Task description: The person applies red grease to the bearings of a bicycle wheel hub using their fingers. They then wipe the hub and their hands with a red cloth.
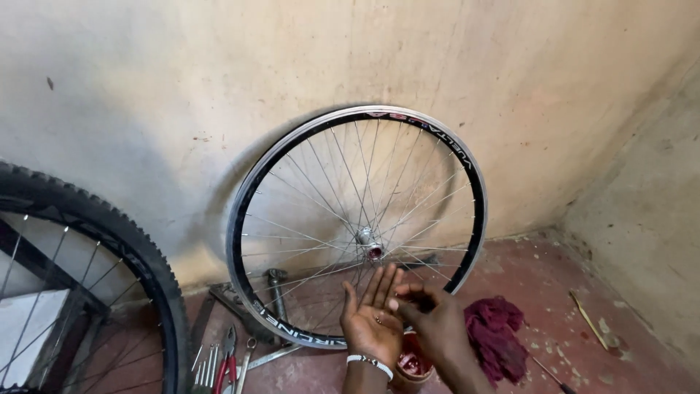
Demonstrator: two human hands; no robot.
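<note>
The left hand lies open, palm up, while the right hand's fingertips pinch at something tiny on it, just above a small red tub. Beyond them the bare wheel leans untouched against the wall, so the work looks barely begun.

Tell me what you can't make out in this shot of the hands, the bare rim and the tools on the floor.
Head view only:
- Small bits on the left hand palm: too small to identify.
- Right hand fingertips: whether they pinch anything is unclear.
- Red container: contents covered by both hands, bottom cut off by the frame edge.
- Tools on the floor: lower ends cut off by the frame edge.
- Tyred wheel: cropped at the left edge.
- Bare rim: bottom arc behind the hands.
</note>
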